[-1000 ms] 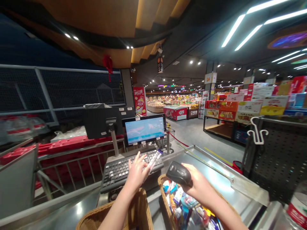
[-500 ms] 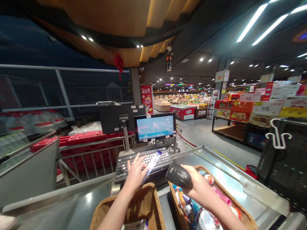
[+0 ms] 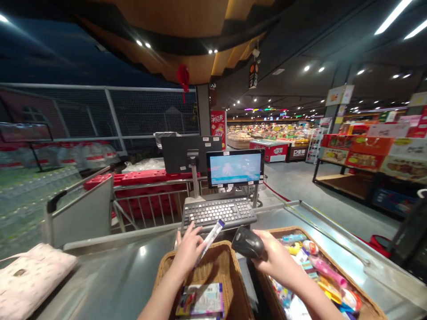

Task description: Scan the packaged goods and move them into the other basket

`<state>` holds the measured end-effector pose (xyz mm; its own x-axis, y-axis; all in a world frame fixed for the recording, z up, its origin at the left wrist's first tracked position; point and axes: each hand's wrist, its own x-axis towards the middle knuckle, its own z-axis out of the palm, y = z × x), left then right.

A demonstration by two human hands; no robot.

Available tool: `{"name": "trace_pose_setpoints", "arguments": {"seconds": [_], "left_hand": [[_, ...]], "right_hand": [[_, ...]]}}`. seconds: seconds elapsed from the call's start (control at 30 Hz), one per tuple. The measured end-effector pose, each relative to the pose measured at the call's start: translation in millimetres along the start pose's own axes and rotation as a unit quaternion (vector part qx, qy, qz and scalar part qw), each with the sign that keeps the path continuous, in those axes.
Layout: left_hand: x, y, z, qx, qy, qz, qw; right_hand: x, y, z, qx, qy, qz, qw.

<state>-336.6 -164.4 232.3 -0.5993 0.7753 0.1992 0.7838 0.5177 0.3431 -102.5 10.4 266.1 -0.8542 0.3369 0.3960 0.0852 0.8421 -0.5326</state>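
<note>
My left hand [image 3: 187, 251] is closed on a slim white-and-blue packet [image 3: 213, 234], pinched near its lower end and tilted up to the right. That hand hovers between the keyboard [image 3: 222, 212] and the left wicker basket [image 3: 243, 284], its other fingers spread. In my right hand [image 3: 271, 252] is a black barcode scanner [image 3: 247, 242], its head pointing left. Flat packages [image 3: 203, 300] lie inside the left basket. Beneath my right forearm, the right wicker basket [image 3: 355, 284] holds several colourful small items, among them a pink bottle-like one [image 3: 328, 271].
A lit screen [image 3: 235, 169] stands behind the keyboard, beside a second monitor [image 3: 180, 155] seen from behind. On the metal counter [image 3: 110, 275] at left lies a pale pink bag [image 3: 36, 278]. Metal railings [image 3: 156, 204] and boxed goods [image 3: 367, 153] stand beyond.
The view has turned left, bringing the pink bag fully into sight. My left hand, still with the packet, has drawn back from the keyboard toward the left basket. The scanner stays in my right hand.
</note>
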Motion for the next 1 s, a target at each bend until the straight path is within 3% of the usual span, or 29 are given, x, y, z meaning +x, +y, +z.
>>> {"name": "trace_pose_setpoints", "arguments": {"seconds": [0.37, 0.53, 0.77, 1.0], "left_hand": [[-55, -44, 46.7, 0.015, -0.108, -0.041, 0.993], [-69, -59, 71.7, 0.032, -0.188, -0.017, 0.982], [-79, -66, 95.2, 0.043, -0.268, 0.017, 0.962], [-85, -66, 111.7, 0.087, -0.294, 0.037, 0.951]], "right_hand": [[0, -15, 35, 0.025, -0.085, 0.028, 0.996], [-2, -16, 41, 0.029, -0.09, 0.04, 0.995], [-7, -14, 41, 0.025, -0.09, 0.05, 0.994], [-15, -15, 38, 0.03, -0.103, 0.052, 0.993]]}}
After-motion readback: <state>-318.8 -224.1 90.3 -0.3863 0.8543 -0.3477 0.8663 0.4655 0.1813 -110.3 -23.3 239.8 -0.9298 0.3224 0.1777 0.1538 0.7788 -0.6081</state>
